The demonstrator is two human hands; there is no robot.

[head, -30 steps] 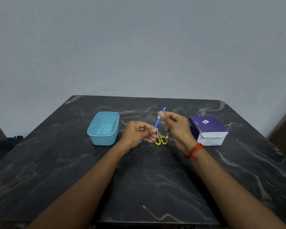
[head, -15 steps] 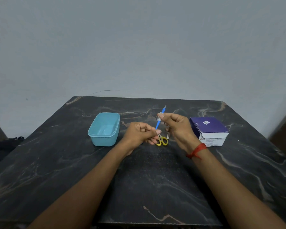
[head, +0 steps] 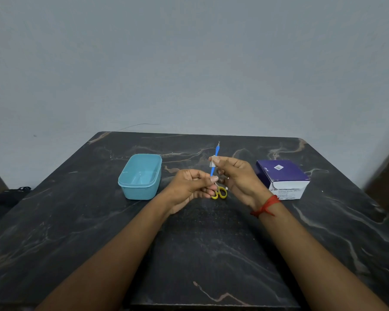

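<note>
A thin blue tool with a metal tip (head: pixel 214 161) stands nearly upright above the middle of the dark marble table (head: pixel 200 243). My left hand (head: pixel 192 187) grips its lower end. My right hand (head: pixel 236 176) pinches a small white pad (head: pixel 213 162) against the tool's shaft, a red thread around its wrist. Small yellow-handled scissors (head: pixel 220 193) lie on the table under my hands, partly hidden.
An open light-blue plastic container (head: pixel 142 176) sits left of my hands. A purple and white box (head: pixel 283 179) stands to the right. A plain grey wall rises behind the table's far edge.
The blue tool has tilted more upright and risen slightly. My right hand's pinch with the white pad has slid up along its shaft.
</note>
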